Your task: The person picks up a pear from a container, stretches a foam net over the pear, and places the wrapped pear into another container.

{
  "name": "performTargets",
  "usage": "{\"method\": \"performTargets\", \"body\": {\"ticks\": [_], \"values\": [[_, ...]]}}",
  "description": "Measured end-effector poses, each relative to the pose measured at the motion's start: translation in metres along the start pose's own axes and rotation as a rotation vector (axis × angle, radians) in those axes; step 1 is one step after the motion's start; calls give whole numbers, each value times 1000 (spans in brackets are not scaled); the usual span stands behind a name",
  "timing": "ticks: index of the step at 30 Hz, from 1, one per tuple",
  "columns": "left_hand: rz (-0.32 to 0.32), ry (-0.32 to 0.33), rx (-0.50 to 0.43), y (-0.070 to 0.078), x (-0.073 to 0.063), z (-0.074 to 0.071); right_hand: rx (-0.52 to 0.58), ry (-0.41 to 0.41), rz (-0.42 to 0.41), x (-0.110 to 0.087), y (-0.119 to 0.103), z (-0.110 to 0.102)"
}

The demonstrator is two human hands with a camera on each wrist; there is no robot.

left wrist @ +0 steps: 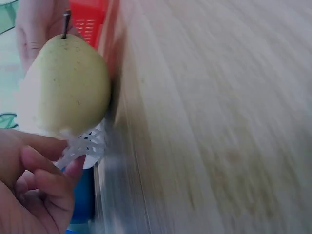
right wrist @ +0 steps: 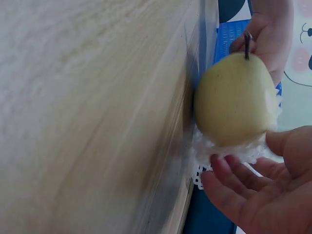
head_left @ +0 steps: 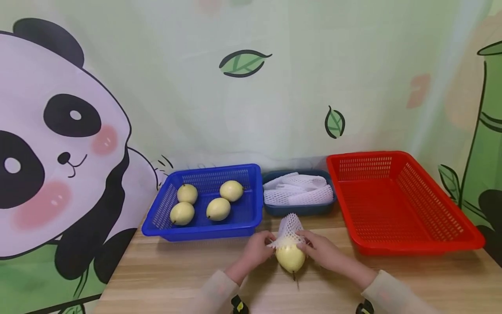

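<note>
A yellow-green pear (head_left: 290,259) lies on the wooden table, its stem pointing toward me. Over its far end sits a white foam fruit net (head_left: 290,227), whose empty end stands up behind the pear. On the left side, my left hand (head_left: 256,248) pinches the net's edge between thumb and fingers, as the left wrist view shows with the foam net (left wrist: 87,146). From the right, my right hand (head_left: 323,250) holds the net's rim, its thumb against the pear (right wrist: 235,100) and its curled fingers at the foam beneath.
A blue basket (head_left: 211,233) with several pears (head_left: 218,209) stands at the left. Behind the hands, a dark blue tray (head_left: 300,210) holds folded foam nets (head_left: 298,189). At the right is a red basket (head_left: 392,209). A panda-print curtain (head_left: 290,109) hangs behind the table.
</note>
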State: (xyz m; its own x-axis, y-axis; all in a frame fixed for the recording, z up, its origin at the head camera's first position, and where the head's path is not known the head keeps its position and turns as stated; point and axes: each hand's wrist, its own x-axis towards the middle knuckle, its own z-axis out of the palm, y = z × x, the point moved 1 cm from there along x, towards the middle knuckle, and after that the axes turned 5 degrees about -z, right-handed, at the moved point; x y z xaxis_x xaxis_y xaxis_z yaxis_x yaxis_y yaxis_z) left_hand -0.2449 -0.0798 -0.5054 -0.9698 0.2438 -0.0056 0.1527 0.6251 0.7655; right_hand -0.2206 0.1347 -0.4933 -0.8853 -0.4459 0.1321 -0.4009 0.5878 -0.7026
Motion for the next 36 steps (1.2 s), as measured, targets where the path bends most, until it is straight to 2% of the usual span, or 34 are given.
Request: {"method": "performTargets", "body": {"ticks": [3, 6, 8, 12, 14, 18, 22, 25, 28, 30, 32, 34, 36], "values": [[-85, -28, -170, 0, 3, 1, -37, 50, 37, 1, 1, -2], [-143, -51, -305, 3, 4, 2, -25, 82, 86, 2, 3, -2], [-161, -45, -387, 5, 5, 2, -21, 120, 103, 4, 5, -3], [-163, 39, -537, 9, 7, 4, -15, 221, 101, 7, 9, -6], [-143, 64, -563, 10, 7, 5, 12, 264, 106, 8, 11, -8], [-58, 81, -469, 9, 4, 10, 87, 317, 124, 10, 14, -10], [65, 95, -294, 5, 3, 14, 131, 364, 135, 11, 17, -11], [181, 105, -146, 4, 2, 17, 150, 415, 99, 11, 19, -10], [298, 110, -39, 4, 2, 19, 148, 470, 22, 11, 20, -9], [355, 98, 0, 5, 1, 19, 123, 489, -33, 11, 22, -8], [395, 86, 38, 4, 0, 18, 68, 485, -118, 11, 25, -7], [417, 70, 88, 4, -1, 16, -31, 458, -207, 10, 28, -7], [405, 48, 152, 5, -3, 12, -154, 408, -276, 10, 30, -8]]}}
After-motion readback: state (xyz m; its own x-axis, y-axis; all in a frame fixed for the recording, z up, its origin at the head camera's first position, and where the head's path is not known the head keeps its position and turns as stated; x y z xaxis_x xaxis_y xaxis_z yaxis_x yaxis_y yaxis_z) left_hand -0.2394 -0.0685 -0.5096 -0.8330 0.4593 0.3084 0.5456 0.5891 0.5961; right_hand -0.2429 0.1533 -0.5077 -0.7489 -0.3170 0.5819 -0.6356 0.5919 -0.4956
